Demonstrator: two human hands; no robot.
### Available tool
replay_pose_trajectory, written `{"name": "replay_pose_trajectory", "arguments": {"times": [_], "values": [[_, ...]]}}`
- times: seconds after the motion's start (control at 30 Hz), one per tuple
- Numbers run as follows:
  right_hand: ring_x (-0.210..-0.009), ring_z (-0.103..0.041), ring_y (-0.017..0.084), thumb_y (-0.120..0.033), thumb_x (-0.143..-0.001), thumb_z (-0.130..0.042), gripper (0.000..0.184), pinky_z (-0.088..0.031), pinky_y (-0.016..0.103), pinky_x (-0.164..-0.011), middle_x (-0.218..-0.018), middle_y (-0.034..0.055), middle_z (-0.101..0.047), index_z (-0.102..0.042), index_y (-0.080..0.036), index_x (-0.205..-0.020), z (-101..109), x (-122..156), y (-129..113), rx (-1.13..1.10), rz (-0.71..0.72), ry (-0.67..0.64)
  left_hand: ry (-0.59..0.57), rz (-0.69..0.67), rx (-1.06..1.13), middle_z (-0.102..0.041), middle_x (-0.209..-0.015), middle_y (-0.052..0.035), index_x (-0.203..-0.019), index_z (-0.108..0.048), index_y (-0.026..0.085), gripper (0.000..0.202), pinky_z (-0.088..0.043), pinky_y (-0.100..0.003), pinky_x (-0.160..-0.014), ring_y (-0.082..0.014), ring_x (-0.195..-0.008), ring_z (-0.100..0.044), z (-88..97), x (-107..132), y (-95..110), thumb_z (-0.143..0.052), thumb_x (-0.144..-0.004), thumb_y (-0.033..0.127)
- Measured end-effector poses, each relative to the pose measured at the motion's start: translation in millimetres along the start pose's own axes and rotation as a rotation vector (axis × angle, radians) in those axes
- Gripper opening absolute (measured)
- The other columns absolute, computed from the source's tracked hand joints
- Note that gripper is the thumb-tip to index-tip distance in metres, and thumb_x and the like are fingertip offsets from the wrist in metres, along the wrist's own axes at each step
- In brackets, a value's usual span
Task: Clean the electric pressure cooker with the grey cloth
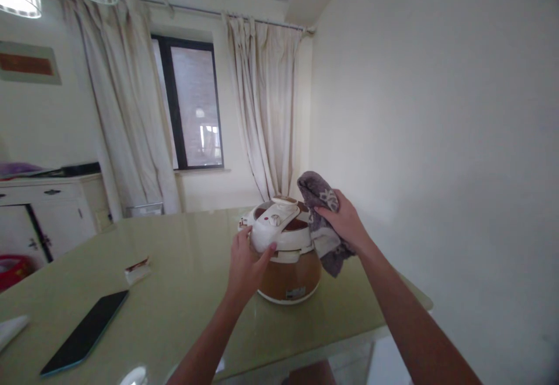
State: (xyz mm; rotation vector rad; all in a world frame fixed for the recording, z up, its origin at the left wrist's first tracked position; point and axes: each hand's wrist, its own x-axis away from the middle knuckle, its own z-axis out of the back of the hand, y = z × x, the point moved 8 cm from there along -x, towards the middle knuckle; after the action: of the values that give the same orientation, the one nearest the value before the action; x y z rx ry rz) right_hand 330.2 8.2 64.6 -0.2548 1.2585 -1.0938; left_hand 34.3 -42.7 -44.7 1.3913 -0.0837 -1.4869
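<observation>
A round countertop cooker point(292, 277) with an amber-brown bowl and a white lid stands on the table. Its white housing point(273, 225), with a knob and a small red dot, slants across the lid toward me. My left hand point(248, 261) grips the near end of this housing, thumb on the right and fingers on the left. In my right hand point(345, 222) is a bunched grey-purple patterned cloth point(325, 233), hanging against the right side of the cooker. Part of the cooker's right side is hidden behind the cloth.
On the pale green glossy table point(187, 292) lie a black tablet-like slab point(85, 334), a small white and brown packet point(137, 269) and a white object point(12, 329) at the left edge. A wall point(437, 140) rises close on the right. A white cabinet point(65, 207) stands far left.
</observation>
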Motion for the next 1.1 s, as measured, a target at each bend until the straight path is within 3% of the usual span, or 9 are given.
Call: {"name": "replay_pose_trajectory", "arguments": {"times": [0.07, 0.17, 0.33, 0.47, 0.57, 0.73, 0.87, 0.97, 1.1], "values": [[-0.117, -0.067, 0.034, -0.034, -0.083, -0.071, 0.077, -0.054, 0.050, -0.102, -0.132, 0.0131, -0.070, -0.050, -0.024, -0.157, 0, -29, -13, 0.257, 0.084, -0.007, 0.004, 0.007, 0.006, -0.059, -0.138, -0.0181, -0.144, -0.054, 0.016, 0.070, -0.046, -0.057, -0.118, -0.0347, -0.134, -0.057, -3.1, -4, -3, -0.068, -0.093, 0.062], [-0.119, -0.065, 0.036, -0.023, -0.092, -0.059, 0.078, -0.054, 0.050, -0.099, -0.137, 0.0158, -0.062, -0.037, -0.034, -0.166, -6, -54, -9, 0.578, 0.075, -0.050, -0.013, 0.013, 0.020, -0.061, -0.138, -0.0163, -0.146, -0.056, 0.019, 0.068, -0.048, -0.056, -0.116, -0.0340, -0.133, -0.060, -3.1, -8, -12, -0.069, -0.093, 0.060], [-0.125, -0.058, 0.037, -0.013, -0.093, -0.049, 0.062, -0.056, 0.048, -0.094, -0.144, 0.0136, -0.055, -0.061, -0.039, -0.149, -11, -64, 20, 0.773, 0.023, -0.181, -0.046, 0.028, 0.138, -0.059, -0.144, -0.0173, -0.148, -0.057, 0.019, 0.073, -0.050, -0.053, -0.116, -0.0341, -0.137, -0.058, 0.0, -10, -31, -0.074, -0.090, 0.058], [-0.126, -0.056, 0.036, -0.026, -0.096, -0.056, 0.041, -0.057, 0.046, -0.093, -0.142, 0.0127, -0.056, -0.072, -0.032, -0.134, -23, -63, 18, 0.795, 0.074, -0.205, -0.012, 0.061, 0.285, -0.056, -0.153, -0.0180, -0.152, -0.054, 0.021, 0.071, -0.052, -0.051, -0.115, -0.0328, -0.143, -0.056, -0.5, -4, -43, -0.074, -0.092, 0.055], [-0.127, -0.056, 0.035, -0.048, -0.100, -0.056, 0.039, -0.056, 0.046, -0.097, -0.145, 0.0128, -0.056, -0.073, -0.029, -0.130, -47, -63, -5, 0.775, 0.126, -0.228, 0.044, 0.111, 0.377, -0.056, -0.155, -0.0178, -0.150, -0.055, 0.021, 0.072, -0.052, -0.051, -0.115, -0.0328, -0.141, -0.057, -2.7, 2, -48, -0.076, -0.091, 0.056], [-0.136, -0.051, 0.042, -0.080, -0.096, -0.047, 0.071, -0.053, 0.054, -0.104, -0.150, 0.0178, -0.056, -0.074, -0.024, -0.129, -114, -63, -45, 0.816, 0.237, -0.470, 0.070, 0.105, 0.446, -0.049, -0.164, -0.0152, -0.156, -0.049, 0.024, 0.070, -0.047, -0.048, -0.121, -0.0318, -0.151, -0.048, -9.7, 13, -52, -0.068, -0.097, 0.056], [-0.134, -0.056, 0.045, -0.072, -0.096, -0.053, 0.069, -0.053, 0.057, -0.102, -0.145, 0.0210, -0.062, -0.068, -0.022, -0.141, -148, -59, -50, 0.945, 0.270, -0.619, 0.009, 0.052, 0.455, -0.035, -0.173, -0.0137, -0.168, -0.031, 0.028, 0.083, -0.037, -0.052, -0.129, -0.0325, -0.158, -0.038, -26.2, 38, -70, -0.068, -0.098, 0.053], [-0.126, -0.063, 0.042, -0.058, -0.102, -0.049, 0.056, -0.054, 0.054, -0.100, -0.139, 0.0224, -0.066, -0.071, -0.019, -0.136, -157, -57, -53, 1.004, 0.365, -0.619, 0.003, 0.007, 0.340, -0.031, -0.175, -0.0163, -0.170, -0.025, 0.027, 0.097, -0.030, -0.059, -0.131, -0.0360, -0.161, -0.031, -38.9, 63, -89, -0.077, -0.091, 0.051], [-0.122, -0.068, 0.041, -0.052, -0.104, -0.046, 0.055, -0.056, 0.053, -0.096, -0.140, 0.0257, -0.065, -0.073, -0.014, -0.132, -165, -56, -57, 1.064, 0.450, -0.661, 0.005, -0.013, 0.232, -0.033, -0.173, -0.0175, -0.170, -0.024, 0.025, 0.097, -0.030, -0.061, -0.130, -0.0365, -0.161, -0.030, -49.8, 83, -107, -0.076, -0.091, 0.047]]}}
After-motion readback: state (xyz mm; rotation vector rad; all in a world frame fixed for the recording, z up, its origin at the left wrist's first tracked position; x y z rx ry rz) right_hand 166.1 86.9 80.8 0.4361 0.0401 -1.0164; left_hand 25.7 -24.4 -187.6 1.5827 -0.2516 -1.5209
